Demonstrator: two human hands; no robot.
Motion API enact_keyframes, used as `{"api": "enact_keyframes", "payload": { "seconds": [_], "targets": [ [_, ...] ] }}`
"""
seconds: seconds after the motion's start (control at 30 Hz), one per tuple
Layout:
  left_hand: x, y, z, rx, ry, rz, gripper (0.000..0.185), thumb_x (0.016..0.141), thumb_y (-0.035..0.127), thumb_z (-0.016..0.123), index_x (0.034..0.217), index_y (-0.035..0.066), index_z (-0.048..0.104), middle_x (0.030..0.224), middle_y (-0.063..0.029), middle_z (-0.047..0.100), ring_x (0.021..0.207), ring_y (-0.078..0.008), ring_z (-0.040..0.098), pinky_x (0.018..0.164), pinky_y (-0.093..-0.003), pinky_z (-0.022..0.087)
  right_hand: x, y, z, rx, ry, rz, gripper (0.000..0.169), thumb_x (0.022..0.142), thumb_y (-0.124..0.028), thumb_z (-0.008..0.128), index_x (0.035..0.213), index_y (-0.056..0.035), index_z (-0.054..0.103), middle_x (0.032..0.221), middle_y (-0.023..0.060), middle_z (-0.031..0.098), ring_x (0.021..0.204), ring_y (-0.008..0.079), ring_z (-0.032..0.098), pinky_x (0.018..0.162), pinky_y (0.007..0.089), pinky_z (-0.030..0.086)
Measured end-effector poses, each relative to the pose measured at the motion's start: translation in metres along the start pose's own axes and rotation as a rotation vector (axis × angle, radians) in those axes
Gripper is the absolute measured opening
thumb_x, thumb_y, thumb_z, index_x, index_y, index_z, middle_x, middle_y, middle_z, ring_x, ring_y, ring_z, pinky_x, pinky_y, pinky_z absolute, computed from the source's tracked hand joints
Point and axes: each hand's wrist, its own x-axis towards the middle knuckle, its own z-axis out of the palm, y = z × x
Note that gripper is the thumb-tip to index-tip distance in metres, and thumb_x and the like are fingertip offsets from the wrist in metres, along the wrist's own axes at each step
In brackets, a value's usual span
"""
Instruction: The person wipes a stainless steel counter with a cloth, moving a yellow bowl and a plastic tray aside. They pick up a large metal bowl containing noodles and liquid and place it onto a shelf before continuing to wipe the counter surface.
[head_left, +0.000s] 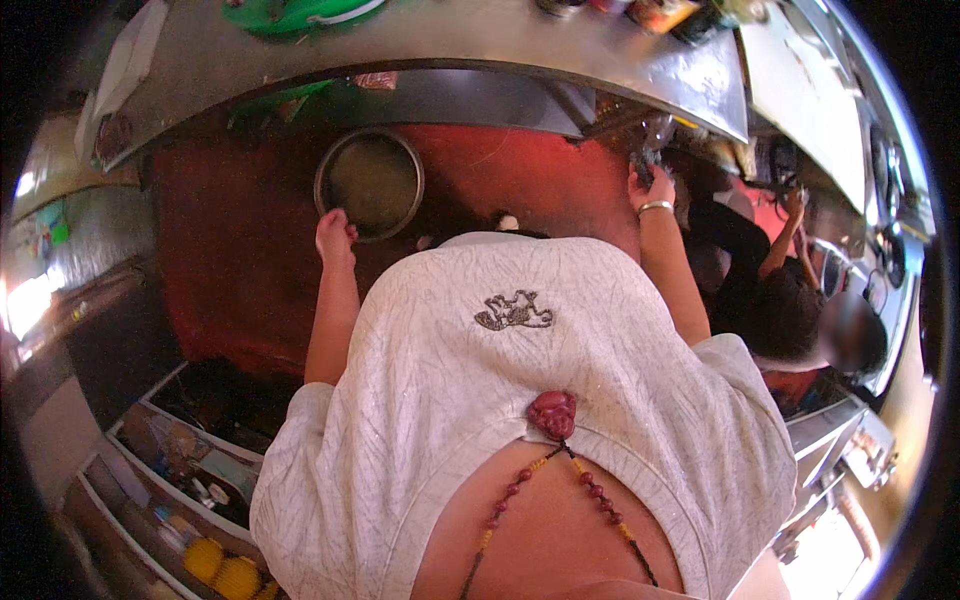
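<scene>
My left hand (336, 237) has its fingers curled at the near-left rim of a round metal basin (416, 161), which appears to be in its grip. The basin is over the red floor (495, 161), and its inside looks dull and brownish. My right hand (652, 189), with a bracelet at the wrist, reaches out to the right below the counter's edge. Its fingers close around a dark, shiny bundle (646, 163) that looks like a plastic bag; its contents are too blurred to tell.
A steel counter (480, 34) runs across the front, with a green tray (300, 19) on it and a lower shelf (480, 97) underneath. Another person (787, 300) crouches or sits close on my right. Shelving (187, 435) with yellow items (221, 566) stands behind my left side.
</scene>
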Motion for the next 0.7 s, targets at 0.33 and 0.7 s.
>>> {"api": "enact_keyframes", "payload": {
  "seconds": [0.33,0.7],
  "targets": [
    [-0.057,0.174,0.166,0.320,-0.454,0.542,0.021,0.080,0.022,0.056,0.082,0.001,0.058,0.059,-0.0010,0.050,0.053,-0.0088,0.047,0.051,-0.0217,0.039,-0.071,-0.029,0.051,0.091,-0.095,-0.404,0.031,0.075,0.007,0.047,0.102,-0.0087,0.042,0.099,0.0137,0.051,0.081,0.0347,0.054,0.058,0.0414,0.049],
    [-0.064,0.200,0.261,0.602,-0.936,0.998,0.023,0.080,0.025,0.054,0.079,0.002,0.057,0.060,-0.0059,0.054,0.055,-0.0143,0.051,0.054,-0.0268,0.040,-0.087,0.003,0.134,0.232,0.061,-0.632,0.028,0.080,-0.014,0.053,0.104,-0.0068,0.039,0.107,0.0088,0.041,0.096,0.0236,0.042,0.065,0.0419,0.049]
  ]
}}
